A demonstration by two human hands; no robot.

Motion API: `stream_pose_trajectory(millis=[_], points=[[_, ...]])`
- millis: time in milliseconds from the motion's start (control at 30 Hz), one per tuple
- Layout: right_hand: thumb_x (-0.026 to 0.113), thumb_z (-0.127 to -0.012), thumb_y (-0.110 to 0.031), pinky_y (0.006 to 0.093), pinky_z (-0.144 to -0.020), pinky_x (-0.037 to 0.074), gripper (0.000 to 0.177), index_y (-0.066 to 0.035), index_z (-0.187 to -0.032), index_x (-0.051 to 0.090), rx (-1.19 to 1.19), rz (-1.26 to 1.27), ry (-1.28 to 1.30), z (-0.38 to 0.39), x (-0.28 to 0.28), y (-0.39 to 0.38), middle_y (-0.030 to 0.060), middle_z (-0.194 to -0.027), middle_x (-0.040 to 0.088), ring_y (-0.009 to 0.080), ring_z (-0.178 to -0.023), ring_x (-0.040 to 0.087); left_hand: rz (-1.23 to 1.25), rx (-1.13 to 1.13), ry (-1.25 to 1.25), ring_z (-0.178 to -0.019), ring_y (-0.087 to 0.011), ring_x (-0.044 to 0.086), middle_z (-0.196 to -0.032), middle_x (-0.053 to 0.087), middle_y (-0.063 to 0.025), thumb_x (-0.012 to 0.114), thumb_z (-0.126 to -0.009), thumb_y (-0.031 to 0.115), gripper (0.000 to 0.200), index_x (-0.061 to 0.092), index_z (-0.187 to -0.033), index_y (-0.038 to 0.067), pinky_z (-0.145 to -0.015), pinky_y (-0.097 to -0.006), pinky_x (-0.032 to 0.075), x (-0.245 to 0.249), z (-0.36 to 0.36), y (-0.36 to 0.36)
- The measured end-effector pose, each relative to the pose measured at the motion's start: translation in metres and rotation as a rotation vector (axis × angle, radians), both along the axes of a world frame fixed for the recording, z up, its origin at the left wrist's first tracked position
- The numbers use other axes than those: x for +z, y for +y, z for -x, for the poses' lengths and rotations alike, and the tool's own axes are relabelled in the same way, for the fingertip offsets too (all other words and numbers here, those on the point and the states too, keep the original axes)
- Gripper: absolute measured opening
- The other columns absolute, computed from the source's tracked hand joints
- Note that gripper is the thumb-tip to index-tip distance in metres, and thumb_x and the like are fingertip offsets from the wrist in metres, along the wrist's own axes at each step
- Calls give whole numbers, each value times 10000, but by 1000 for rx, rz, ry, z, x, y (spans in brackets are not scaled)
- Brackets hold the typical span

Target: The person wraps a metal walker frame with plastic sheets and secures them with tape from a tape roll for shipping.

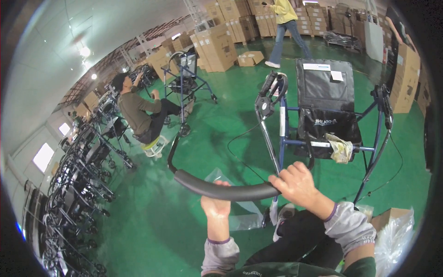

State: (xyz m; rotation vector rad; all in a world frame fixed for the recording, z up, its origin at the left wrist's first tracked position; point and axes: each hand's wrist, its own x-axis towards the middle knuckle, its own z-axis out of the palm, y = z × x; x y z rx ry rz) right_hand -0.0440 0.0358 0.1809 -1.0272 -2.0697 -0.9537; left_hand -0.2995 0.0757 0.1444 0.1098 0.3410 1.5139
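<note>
Looking forward and down, the head view recorded both hands closed around a curved padded bar (pixel 226 190), held level in front of the person's body. The left hand (pixel 216 206) gripped the bar from below near its middle, with the thumb over the top. The right hand (pixel 297 184) clasped it from above at its right end. The bar's far end curved up and away to the left.

By judgement, the work was at a middle stage. The bar was bare of wrapping and fully in hand, but it was not yet joined to anything. It hung near the blue rollator frame (pixel 282 121), and whether it touched the frame could not be told. The frame itself stood upright with its handgrips in place and a black seat bag (pixel 325 87) hung on it. A crumpled wrapper (pixel 340 147) lay on its crossbar.

Clear plastic film (pixel 220 176) lay on the green floor (pixel 203 134) under the bar, and a loose cable trailed beside the frame. A cardboard box (pixel 392 216) and a plastic bag (pixel 397 240) sat at the lower right. To the left, a seated co-worker (pixel 138 113) handled another rollator (pixel 187 76) beside a row of finished ones (pixel 78 175). Stacked cartons (pixel 217 46) lined the back, where another person (pixel 284 23) walked past, well apart.
</note>
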Motion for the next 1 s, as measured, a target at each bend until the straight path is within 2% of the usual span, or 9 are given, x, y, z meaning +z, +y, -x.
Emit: stream_pose_trajectory(millis=[100,133,200,267,300,400,567,767,1000], points=[[589,-764,-11,337,-561,364,170,-167,-827,614,-11,-7,31,-15,25,-3,-20,-580,476,165,-513,436,264,171,584,-695,-168,523,-744,575,-7,483,-887,93,134,561,-782,125,-618,-287,410,33,-20,0],[608,-699,-18,355,-599,380,220,-155,-872,615,-18,32,79,-23,35,-8,-4,-641,509,190,-568,482,213,123,780,-662,-162,518,-746,562,-27,505,-890,185,103,538,-842,101,-586,-278,416,23,-12,6],[638,-603,-29,384,-657,403,354,-136,-940,618,-18,93,148,-40,54,-18,18,-733,558,227,-651,550,142,51,1067,-614,-153,511,-749,541,-57,537,-895,323,262,504,-931,65,-538,-264,426,7,-1,18],[587,-581,-128,397,-735,417,432,-79,-1009,607,-9,216,312,-58,74,-35,56,-886,621,260,-759,570,72,-27,1224,-575,-126,517,-696,540,-39,523,-901,280,196,483,-854,93,-483,-243,420,6,4,27],[575,-575,-152,401,-754,421,461,-65,-1026,604,0,253,352,-69,82,-43,65,-924,637,269,-786,575,63,-43,1263,-565,-119,518,-683,539,-35,520,-902,269,186,477,-835,100,-469,-238,419,7,4,32],[673,-736,-305,335,-736,391,446,-61,-1093,563,-73,454,605,-98,96,-67,55,-965,582,200,-818,523,64,-118,1323,-534,-127,521,-668,558,-64,539,-913,256,231,445,-753,119,-431,-237,389,15,-3,47],[847,-733,-307,349,-709,436,518,-64,-1104,581,-188,661,723,-141,96,-104,88,-931,595,210,-808,537,65,-213,1297,-533,-169,594,-713,638,-116,545,-906,267,193,502,-898,78,-402,-255,419,8,-9,62],[830,-742,-412,327,-543,399,558,-90,-1067,512,-219,792,857,-164,109,-150,65,-829,537,161,-633,484,48,-254,1270,-594,-249,640,-752,654,-164,507,-937,303,293,520,-974,12,-431,-294,484,8,-16,63],[811,-794,-365,286,-543,324,453,-106,-935,467,-212,874,838,-153,118,-161,12,-702,430,109,-581,407,-14,-289,1267,-593,-242,640,-742,652,-164,484,-971,307,307,517,-1002,4,-447,-301,508,21,-34,49]])
